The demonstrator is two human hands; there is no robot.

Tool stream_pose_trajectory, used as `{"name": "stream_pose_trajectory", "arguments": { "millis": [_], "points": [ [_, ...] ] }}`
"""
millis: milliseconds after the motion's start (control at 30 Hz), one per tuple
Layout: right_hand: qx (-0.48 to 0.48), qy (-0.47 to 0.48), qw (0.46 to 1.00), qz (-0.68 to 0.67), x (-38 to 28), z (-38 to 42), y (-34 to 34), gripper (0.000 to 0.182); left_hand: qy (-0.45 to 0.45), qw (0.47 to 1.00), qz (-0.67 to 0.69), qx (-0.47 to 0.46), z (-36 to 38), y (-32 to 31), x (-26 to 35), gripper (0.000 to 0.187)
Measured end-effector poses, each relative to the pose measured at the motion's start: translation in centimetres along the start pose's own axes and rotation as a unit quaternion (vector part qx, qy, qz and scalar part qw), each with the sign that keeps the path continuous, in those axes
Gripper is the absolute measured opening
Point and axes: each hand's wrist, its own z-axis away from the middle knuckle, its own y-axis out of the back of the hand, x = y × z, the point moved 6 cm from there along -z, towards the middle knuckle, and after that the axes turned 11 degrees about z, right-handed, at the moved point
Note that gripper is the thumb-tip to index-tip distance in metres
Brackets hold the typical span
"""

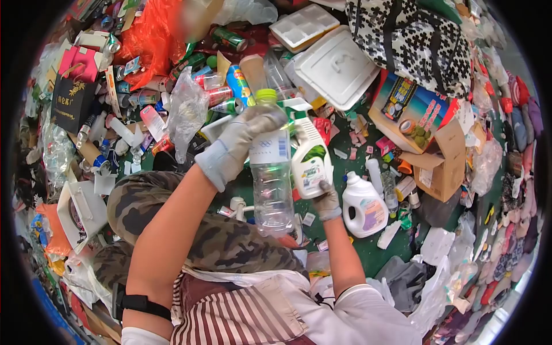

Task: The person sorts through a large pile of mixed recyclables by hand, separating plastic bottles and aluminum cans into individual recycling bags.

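In a grey-white work glove, my left hand [244,138] is closed around the upper part of a large clear plastic bottle [272,190] with a yellow-green cap and a pale label. The bottle is upright in view and looks empty. My right hand [328,201], gloved too, grips the bottom end of a white detergent bottle [310,158] with a green label. The two bottles are side by side, partly overlapping near the top. Just right of my right hand lies a white jug [364,206] with a handle and a purple-orange label.
Mixed recyclables surround my camouflage-clad legs. A white lidded bin [336,69] and a black-and-white patterned bag [411,43] are at the back. To the right is an open cardboard box [440,164]; a red plastic bag [152,43] lies back left, a black box [72,103] further left.
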Motion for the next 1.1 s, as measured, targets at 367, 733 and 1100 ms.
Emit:
{"name": "stream_pose_trajectory", "arguments": {
  "millis": [367,733,1100],
  "points": [
    [-0.189,-0.007,0.882,0.433,3.5,5.2,-13.0,0.053,-0.004,0.982,-0.130,-0.139,1.8,-1.9,-1.5,0.056],
    [0.532,-0.141,0.493,0.674,-2.2,5.4,20.1,0.062,-0.517,0.829,-0.037,0.211,16.4,9.7,22.7,0.041],
    [0.468,0.023,0.558,0.685,-3.0,-0.2,14.6,0.070,-0.594,0.685,0.076,0.414,53.1,40.3,22.0,0.053]
  ]
}}
